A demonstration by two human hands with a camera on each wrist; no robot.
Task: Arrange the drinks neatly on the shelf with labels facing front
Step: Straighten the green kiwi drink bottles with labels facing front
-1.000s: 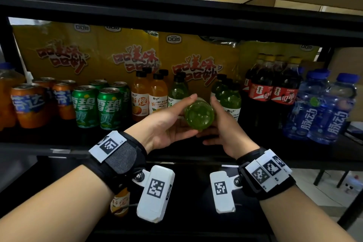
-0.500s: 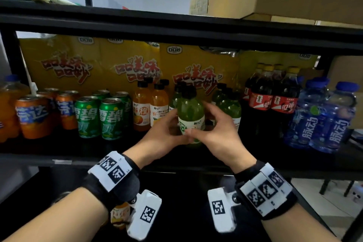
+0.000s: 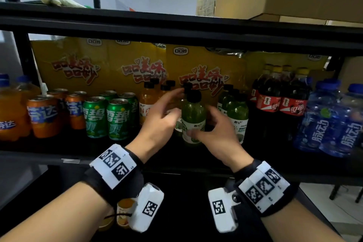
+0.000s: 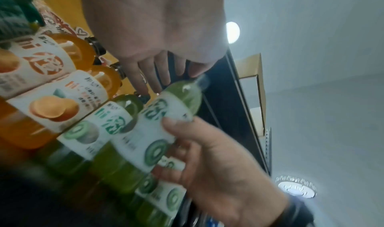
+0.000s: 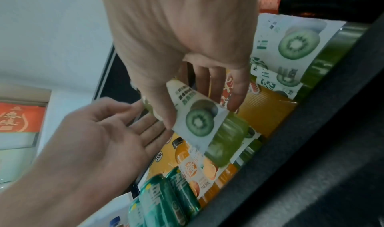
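With the right hand (image 3: pixel 213 129) pinching the upright green kiwi-drink bottle (image 3: pixel 193 118) on the black shelf (image 3: pixel 59 153) and the left hand (image 3: pixel 159 120) spread loose, twist gently till its label faces front.

Left of gap: orange juice bottles with black caps (image 3: pixel 149 104) stood close.
Right of gap: green kiwi bottles (image 3: pixel 236 116) crowded in.
In gap: a green kiwi-juice bottle with black cap (image 3: pixel 193 118) filled it, right hand (image 3: pixel 214 133) pinching its label, left hand (image 3: pixel 161 116) spread beside it.
Behind: yellow printed cartons (image 3: pixel 204 68) walled the back.
Above: black metal shelf board (image 3: pixel 176 27) left headroom over caps.
Front edge: seemingly free, though dim.
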